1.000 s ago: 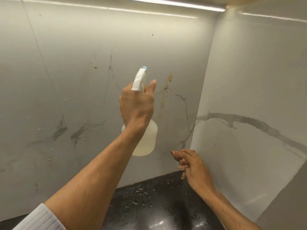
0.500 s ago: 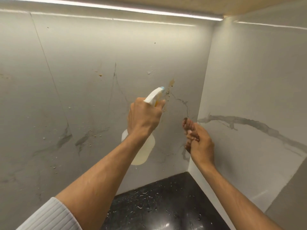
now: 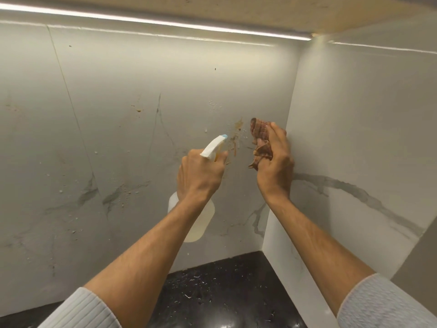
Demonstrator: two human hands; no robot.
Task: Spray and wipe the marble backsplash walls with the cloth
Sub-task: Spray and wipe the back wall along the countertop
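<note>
My left hand [image 3: 201, 176] grips a translucent spray bottle [image 3: 199, 221] with a white trigger head and blue nozzle tip [image 3: 216, 145], aimed up and right at the back marble wall [image 3: 118, 114]. An orange-brown stain [image 3: 236, 136] with droplets around it marks that wall just beyond the nozzle. My right hand [image 3: 274, 162] is closed on a bunched reddish-brown cloth [image 3: 259, 138], held at the wall right of the stain, close to the corner. The side marble wall [image 3: 366, 138] with a grey vein runs off to the right.
A black speckled countertop [image 3: 224, 292] wet with drops lies below the corner. A lit light strip [image 3: 165, 21] runs under the cabinet bottom [image 3: 236, 10] overhead. Small brown specks [image 3: 138, 110] and spray drops dot the back wall further left.
My right hand has risen with the cloth from near the countertop to the stain's height. My left hand has lowered and tilted the bottle toward the stain. New droplets show on the wall.
</note>
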